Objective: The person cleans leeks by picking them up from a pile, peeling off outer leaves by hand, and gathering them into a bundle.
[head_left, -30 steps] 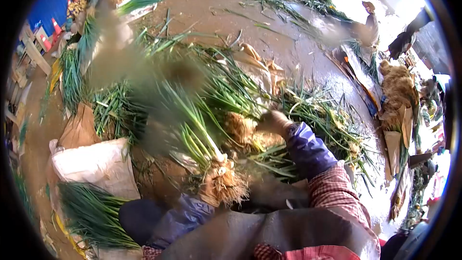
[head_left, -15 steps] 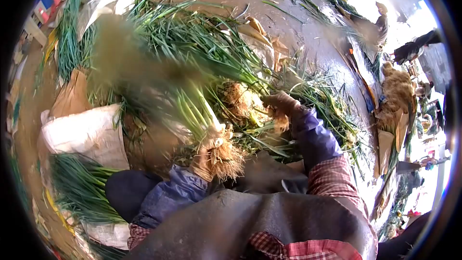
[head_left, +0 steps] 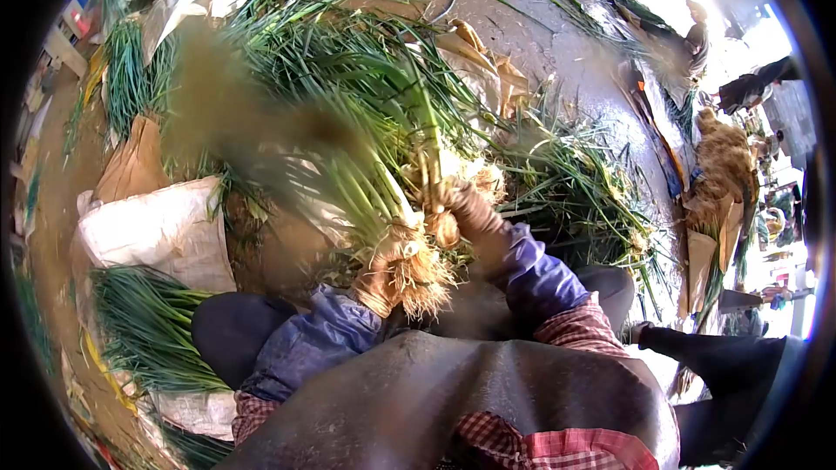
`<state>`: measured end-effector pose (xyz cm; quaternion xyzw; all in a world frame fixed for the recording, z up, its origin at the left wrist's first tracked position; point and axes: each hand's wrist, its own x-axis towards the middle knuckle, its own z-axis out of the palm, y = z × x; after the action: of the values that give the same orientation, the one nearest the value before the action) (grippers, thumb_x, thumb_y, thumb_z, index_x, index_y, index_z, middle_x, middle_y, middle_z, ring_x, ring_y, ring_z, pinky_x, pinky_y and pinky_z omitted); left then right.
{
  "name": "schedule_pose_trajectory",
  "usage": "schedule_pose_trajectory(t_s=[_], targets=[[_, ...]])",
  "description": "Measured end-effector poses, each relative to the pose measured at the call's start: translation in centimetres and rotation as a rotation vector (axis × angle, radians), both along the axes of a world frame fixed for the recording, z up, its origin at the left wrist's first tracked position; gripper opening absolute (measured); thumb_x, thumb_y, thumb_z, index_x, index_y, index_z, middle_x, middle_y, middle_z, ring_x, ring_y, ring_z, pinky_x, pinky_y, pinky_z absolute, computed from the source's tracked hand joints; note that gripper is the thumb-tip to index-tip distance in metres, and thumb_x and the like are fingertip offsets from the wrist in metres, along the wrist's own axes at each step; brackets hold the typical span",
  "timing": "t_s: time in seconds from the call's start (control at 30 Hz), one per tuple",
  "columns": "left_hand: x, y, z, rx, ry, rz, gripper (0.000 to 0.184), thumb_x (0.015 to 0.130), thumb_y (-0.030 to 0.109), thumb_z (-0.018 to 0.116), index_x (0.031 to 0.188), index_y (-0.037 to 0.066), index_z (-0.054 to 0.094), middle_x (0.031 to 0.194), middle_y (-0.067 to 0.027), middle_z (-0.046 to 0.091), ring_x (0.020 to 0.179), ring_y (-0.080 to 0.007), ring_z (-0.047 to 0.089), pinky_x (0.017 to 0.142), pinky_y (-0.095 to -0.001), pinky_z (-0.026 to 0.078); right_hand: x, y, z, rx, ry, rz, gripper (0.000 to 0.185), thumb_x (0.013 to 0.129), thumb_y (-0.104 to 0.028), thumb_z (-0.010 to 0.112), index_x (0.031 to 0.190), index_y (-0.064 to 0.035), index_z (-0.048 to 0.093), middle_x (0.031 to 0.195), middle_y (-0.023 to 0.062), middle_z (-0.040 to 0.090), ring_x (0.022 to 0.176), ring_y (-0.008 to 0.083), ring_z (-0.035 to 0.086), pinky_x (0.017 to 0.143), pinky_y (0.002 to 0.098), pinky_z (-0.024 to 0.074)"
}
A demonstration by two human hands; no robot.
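Observation:
In the head view, my gloved left hand [head_left: 376, 285] is wrapped round the root end of a bunch of green onions [head_left: 370, 187]. Their pale roots stick out past my fingers, and the leaves point up and away. Just right of it, my gloved right hand [head_left: 475, 213] is closed on a few onion stalks [head_left: 427, 152] held nearly upright, close to the first bunch. Behind my right hand lies a clump of pale roots [head_left: 489, 178], partly hidden by it. A large heap of green onions [head_left: 322, 61] spreads out beyond both hands.
A white sack [head_left: 157, 239] lies at the left, with a bundle of green onions [head_left: 144, 326] below it. Loose leaves and trimmings [head_left: 592, 187] cover the floor at right. A dark-clothed limb [head_left: 723, 357] shows at the lower right. Dark smears blur part of the view.
My right hand has moved left from the heap to beside my left hand, now with stalks raised in it. My left hand keeps its bunch. The dark limb at right has come further in.

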<state>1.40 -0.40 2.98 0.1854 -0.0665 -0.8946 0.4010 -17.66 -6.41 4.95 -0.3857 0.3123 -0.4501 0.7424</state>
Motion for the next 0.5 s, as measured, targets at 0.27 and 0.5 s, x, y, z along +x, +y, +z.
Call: schedule_pose_trajectory(t_s=[0.27,0.5], targets=[[0.3,-0.6,0.9,0.097,-0.056,0.098,0.042,0.074,-0.002,0.056,0.115,0.0,0.052,0.108,-0.0119,0.059,0.101,-0.0253,0.059,0.088,-0.0364,0.053,-0.2,0.2,-6.7,0.095,0.086,-0.319,0.03,0.095,-0.022,0.051,0.115,0.0005,0.055,0.098,0.0075,0.064,0.086,0.0175,0.061,0.076,0.0258,0.0522],[0.1,-0.4,-1.0,0.04,-0.066,0.063,0.042,0.074,0.003,0.056,0.116,-0.001,0.054,0.111,-0.0137,0.061,0.1,-0.0274,0.061,0.085,-0.0409,0.054,-4.5,-0.1,-0.5,-0.248,2.054,-0.143,0.039,0.089,-0.047,0.048,0.108,-0.0157,0.063,0.102,0.0083,0.066,0.1,0.0239,0.058,0.101,0.0505,0.0306]])
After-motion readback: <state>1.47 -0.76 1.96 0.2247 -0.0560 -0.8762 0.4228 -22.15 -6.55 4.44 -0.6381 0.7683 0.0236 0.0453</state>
